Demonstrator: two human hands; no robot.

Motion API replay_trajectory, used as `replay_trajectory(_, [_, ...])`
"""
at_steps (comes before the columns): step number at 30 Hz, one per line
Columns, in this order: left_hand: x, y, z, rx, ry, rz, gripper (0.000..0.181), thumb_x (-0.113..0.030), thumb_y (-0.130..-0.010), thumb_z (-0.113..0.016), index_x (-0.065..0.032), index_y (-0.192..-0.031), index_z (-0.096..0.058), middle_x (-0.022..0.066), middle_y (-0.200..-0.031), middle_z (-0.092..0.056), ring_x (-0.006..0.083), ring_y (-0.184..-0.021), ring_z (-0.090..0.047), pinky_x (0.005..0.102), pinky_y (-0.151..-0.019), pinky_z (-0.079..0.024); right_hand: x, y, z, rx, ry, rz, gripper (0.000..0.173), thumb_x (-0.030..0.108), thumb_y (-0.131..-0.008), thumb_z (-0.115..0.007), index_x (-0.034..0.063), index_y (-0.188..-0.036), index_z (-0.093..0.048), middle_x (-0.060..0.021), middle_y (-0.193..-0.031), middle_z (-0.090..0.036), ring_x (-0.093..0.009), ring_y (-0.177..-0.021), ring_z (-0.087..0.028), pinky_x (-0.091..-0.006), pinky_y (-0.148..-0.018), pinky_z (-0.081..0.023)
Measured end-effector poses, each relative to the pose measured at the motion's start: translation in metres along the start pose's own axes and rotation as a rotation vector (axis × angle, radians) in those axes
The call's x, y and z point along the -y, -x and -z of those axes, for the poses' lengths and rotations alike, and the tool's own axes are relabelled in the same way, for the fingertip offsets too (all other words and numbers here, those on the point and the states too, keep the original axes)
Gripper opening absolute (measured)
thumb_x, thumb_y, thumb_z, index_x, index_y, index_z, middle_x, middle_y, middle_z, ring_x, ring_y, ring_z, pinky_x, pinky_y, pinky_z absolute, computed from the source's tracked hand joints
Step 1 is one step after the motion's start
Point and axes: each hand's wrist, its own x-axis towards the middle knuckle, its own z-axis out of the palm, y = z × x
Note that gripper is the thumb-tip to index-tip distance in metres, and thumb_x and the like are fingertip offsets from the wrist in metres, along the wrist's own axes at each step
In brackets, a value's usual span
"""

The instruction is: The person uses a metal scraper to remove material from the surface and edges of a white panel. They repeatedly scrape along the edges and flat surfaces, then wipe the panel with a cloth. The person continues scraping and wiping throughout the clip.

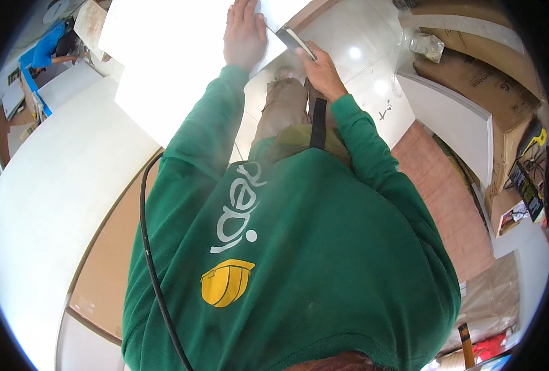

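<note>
My left hand rests palm down near the edge of a bright white panel and holds nothing. The glare washes out much of that panel's surface. In my right hand is a narrow, flat hand tool, dark with a pale strip along it, possibly a sanding block. Its far end is at the panel's edge, close to the corner; whether it touches cannot be made out. My fingers cover the near end of the tool.
A black cable runs down past my left arm. To the left stands a large white board; a person in blue bends beyond it. Cardboard boxes and a reddish-brown board are at right. Small metal pieces lie on the floor.
</note>
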Motion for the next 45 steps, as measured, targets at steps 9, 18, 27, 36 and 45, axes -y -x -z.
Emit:
replay_trajectory(9, [-0.002,0.000,-0.003,-0.050,-0.010,-0.011,0.036,-0.016,-0.112,-0.057,0.0006,-0.143,-0.065,0.0265,-0.145,-0.066,0.0483,-0.140,-0.059,0.0563,-0.121,-0.046,-0.010,-0.010,0.001,-0.047,0.076,-0.053,0.051,0.042,-0.116,-0.063,-0.0010,-0.141,-0.071,-0.0157,-0.117,-0.078,-0.027,-0.105,-0.072,-0.0423,-0.096,-0.056])
replay_trajectory(18, [-0.020,0.011,0.045,0.430,-0.091,-0.310,0.037,-0.034,-0.100,-0.081,-0.0119,-0.129,-0.075,0.0103,-0.143,-0.071,0.0327,-0.139,-0.063,0.0486,-0.125,-0.047,-0.207,0.061,0.129,-0.505,-0.125,-0.356,0.052,0.049,-0.110,-0.071,0.0043,-0.135,-0.077,-0.0025,-0.102,-0.077,-0.011,-0.083,-0.063,-0.0291,-0.070,-0.051])
replay_trajectory(27, [-0.018,0.010,0.034,0.364,0.006,-0.462,0.012,-0.013,-0.086,-0.081,-0.0109,-0.098,-0.078,0.0045,-0.103,-0.075,0.0312,-0.104,-0.070,0.0460,-0.095,-0.057,-0.375,0.252,0.166,-0.669,-0.222,-0.866,0.034,0.037,-0.110,-0.067,0.0124,-0.133,-0.072,-0.0017,-0.084,-0.071,-0.013,-0.060,-0.060,-0.0320,-0.049,-0.047])
replay_trajectory(36, [-0.027,0.013,0.029,0.451,-0.013,-0.301,0.015,-0.014,-0.090,-0.080,-0.0098,-0.105,-0.080,0.0070,-0.112,-0.077,0.0328,-0.111,-0.070,0.0468,-0.099,-0.058,-0.376,0.254,0.070,-0.716,-0.367,-0.673,0.040,0.037,-0.111,-0.069,0.0101,-0.140,-0.071,-0.0033,-0.089,-0.075,-0.013,-0.066,-0.066,-0.0310,-0.051,-0.049])
replay_trajectory(45, [-0.033,0.007,0.030,0.521,-0.190,-0.406,0.012,-0.016,-0.091,-0.080,-0.0098,-0.101,-0.081,0.0057,-0.106,-0.076,0.0319,-0.104,-0.070,0.0492,-0.095,-0.059,-0.393,0.246,0.033,-0.737,-0.432,-0.535,0.049,0.044,-0.112,-0.070,0.0033,-0.138,-0.071,-0.0054,-0.089,-0.075,-0.015,-0.065,-0.068,-0.0319,-0.055,-0.055])
